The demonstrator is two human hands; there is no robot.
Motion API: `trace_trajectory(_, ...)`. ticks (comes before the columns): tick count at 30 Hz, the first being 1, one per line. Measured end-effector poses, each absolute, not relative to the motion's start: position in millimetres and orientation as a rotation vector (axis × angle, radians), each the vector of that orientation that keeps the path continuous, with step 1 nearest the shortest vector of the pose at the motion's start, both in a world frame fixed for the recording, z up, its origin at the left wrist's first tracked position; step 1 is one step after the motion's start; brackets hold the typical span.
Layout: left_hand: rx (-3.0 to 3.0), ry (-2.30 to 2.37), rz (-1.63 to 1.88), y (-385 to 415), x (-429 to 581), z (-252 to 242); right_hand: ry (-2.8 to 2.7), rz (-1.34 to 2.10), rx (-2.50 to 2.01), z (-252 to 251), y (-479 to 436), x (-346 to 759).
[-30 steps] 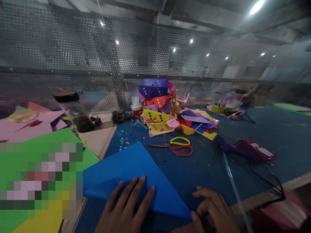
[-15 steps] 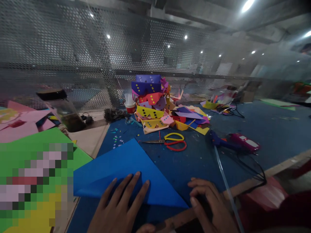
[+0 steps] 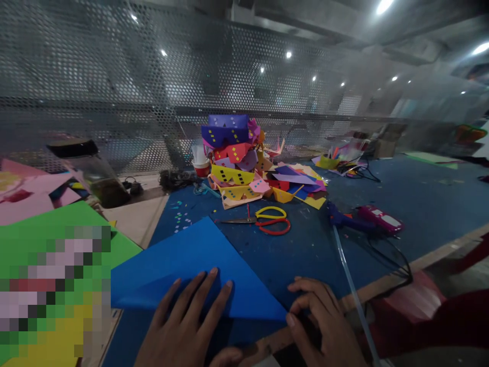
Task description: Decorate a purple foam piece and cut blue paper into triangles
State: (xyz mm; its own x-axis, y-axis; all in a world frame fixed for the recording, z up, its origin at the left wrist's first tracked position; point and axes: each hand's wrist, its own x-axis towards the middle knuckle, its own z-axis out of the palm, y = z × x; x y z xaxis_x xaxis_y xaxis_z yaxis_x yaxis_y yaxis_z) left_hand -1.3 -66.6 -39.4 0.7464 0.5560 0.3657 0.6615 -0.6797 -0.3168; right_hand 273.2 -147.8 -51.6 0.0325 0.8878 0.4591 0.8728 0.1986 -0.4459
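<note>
A sheet of blue paper (image 3: pixel 206 250), folded into a roughly triangular shape, lies on the blue tabletop. My left hand (image 3: pixel 187 316) rests flat on its near part, fingers spread. At the sheet's right corner is my right hand (image 3: pixel 321 321), its fingers bent and its thumb and index finger closed about the tip. Just beyond the paper lie scissors (image 3: pixel 273 220) with one yellow and one red handle. A blue glue gun (image 3: pixel 349 220) is to the right, with a clear glue stick (image 3: pixel 351 285) extending toward me.
Decorated paper masks (image 3: pixel 225 137) are stacked at the back, with coloured paper scraps (image 3: pixel 296 178) beside them. A lidded jar (image 3: pixel 95 173), green paper (image 3: pixel 72 216) and a red-banded cup (image 3: pixel 201 165) stand or lie leftward. A magenta device (image 3: pixel 380 219) sits near the glue gun. Perforated metal (image 3: pixel 126 76) walls the back.
My right hand has come slightly left, and its thumb and index finger now meet the paper's right corner. My left hand stays flat on the sheet. The whole view has shifted a little.
</note>
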Motion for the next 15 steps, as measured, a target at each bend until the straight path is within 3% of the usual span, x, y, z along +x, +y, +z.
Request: trace_trajectory(15, -2.442, -0.885, -0.337, -65.5, -1.2, -38.9, -1.924, -0.192, -1.539, -65.1, -139.0, 283.1)
